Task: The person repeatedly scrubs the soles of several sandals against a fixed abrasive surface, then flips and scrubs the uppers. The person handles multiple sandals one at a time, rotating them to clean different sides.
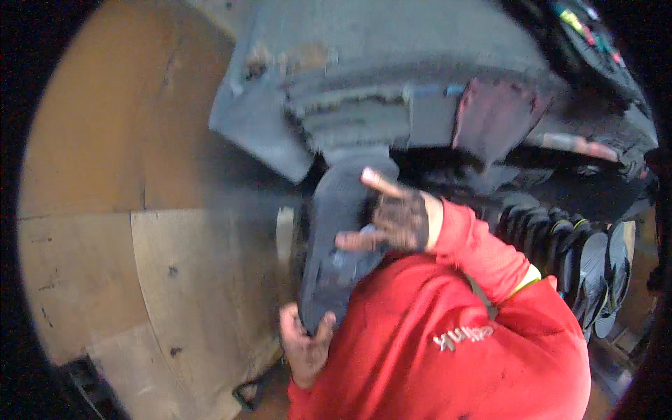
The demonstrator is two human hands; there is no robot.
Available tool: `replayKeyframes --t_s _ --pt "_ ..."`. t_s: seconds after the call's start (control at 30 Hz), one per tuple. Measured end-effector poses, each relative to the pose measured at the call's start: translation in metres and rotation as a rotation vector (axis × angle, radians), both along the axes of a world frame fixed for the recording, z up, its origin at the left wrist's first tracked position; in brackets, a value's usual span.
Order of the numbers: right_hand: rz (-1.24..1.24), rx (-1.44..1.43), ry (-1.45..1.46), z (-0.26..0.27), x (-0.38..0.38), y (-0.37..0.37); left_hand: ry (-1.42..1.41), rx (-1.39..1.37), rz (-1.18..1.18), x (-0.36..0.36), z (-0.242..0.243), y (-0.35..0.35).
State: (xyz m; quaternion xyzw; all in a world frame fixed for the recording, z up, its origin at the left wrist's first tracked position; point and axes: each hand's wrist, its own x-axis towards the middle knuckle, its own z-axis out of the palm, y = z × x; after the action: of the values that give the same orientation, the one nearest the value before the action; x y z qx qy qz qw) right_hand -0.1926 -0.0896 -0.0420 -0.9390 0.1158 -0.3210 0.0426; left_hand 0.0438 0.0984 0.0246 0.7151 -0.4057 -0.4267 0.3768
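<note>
A dark, long sandal sole [336,210] stretches from the grey machine's front edge back toward my red sweatshirt. At its near end, my left hand [307,341] grips it, with the thumb and a finger on either side. My right hand [394,218], in a dark, worn fingerless glove, holds the sole's right side; its thumb and index finger are spread across the upper face, and the other fingers are hidden. Small pale-blue patches show on the sole near the right palm. Motion blur hides the finer detail.
The grey machine housing [399,37] spans the front, with a reddish worn flap [493,118] hanging from it. Several dark flip-flops [593,262] stand in a row at the right. Brown wooden boards [199,294] lie at the left.
</note>
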Motion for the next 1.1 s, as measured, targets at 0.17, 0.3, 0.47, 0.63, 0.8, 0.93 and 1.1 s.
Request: replayKeyframes --t_s 0.17,0.3,0.47,0.63,0.8,0.93,1.1 --pt "-0.302 -0.132 -0.550 0.091 0.002 -0.031 0.571 -0.339 0.065 -0.020 -0.003 -0.055" --pt "-0.777 -0.052 -0.634 0.126 -0.021 -0.041 0.851 -0.403 -0.121 -0.044 0.000 -0.123" --pt "-1.008 -0.417 -0.413 0.149 -0.072 -0.025 0.822 -0.374 -0.169 -0.042 0.007 -0.130" --pt "-1.284 -0.426 -0.506 0.180 -0.145 -0.017 0.808 -0.389 -0.206 -0.046 0.038 -0.158" --pt "-1.387 -0.327 -0.279 0.226 -0.235 -0.060 0.986 -0.497 -0.187 -0.063 0.064 -0.228" --pt "-1.622 -0.047 0.259 0.251 -0.306 -0.129 0.950 -0.353 -0.211 -0.054 0.038 -0.194" --pt "-1.512 0.522 0.277 0.257 -0.360 -0.185 0.905 -0.193 -0.243 -0.038 0.002 -0.143"
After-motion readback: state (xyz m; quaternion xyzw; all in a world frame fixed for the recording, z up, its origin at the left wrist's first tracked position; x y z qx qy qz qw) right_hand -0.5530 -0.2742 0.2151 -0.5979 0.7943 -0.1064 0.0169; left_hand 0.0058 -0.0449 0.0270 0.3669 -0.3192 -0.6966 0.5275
